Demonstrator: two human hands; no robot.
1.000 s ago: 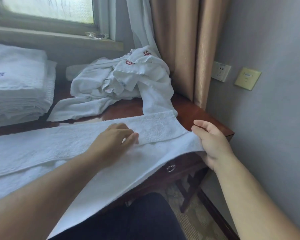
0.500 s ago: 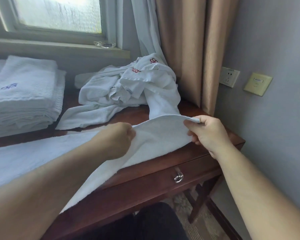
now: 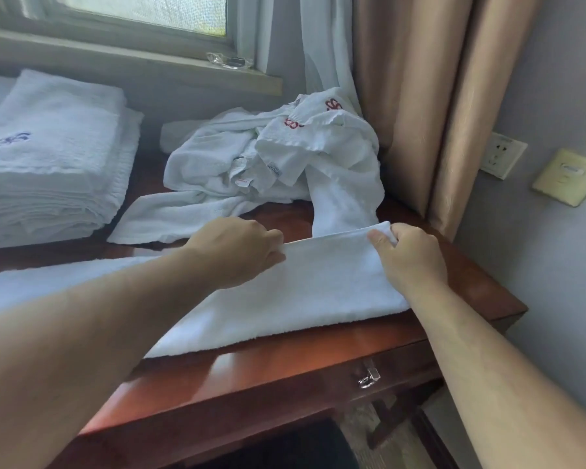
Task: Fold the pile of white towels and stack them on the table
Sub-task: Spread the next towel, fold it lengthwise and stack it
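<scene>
A long white towel [image 3: 305, 292] lies across the wooden table [image 3: 285, 370], folded lengthwise, its left part hidden under my left arm. My left hand [image 3: 241, 248] grips the towel's far edge near the middle. My right hand [image 3: 410, 255] pinches the far right corner of the same towel. Behind them sits a crumpled pile of white towels [image 3: 271, 157] with red embroidery. A stack of folded white towels [image 3: 51, 157] with a blue mark stands at the back left.
The table's right edge runs close to a grey wall with a socket [image 3: 503, 155] and a switch plate [image 3: 569, 177]. Beige curtains [image 3: 437, 96] hang behind the pile. A drawer handle [image 3: 369, 377] shows on the table front. A glass dish [image 3: 229, 60] rests on the windowsill.
Both hands lifted the towel's near edge from the table front and carried it away from me, laying it over the far edge. The towel no longer hangs over the front.
</scene>
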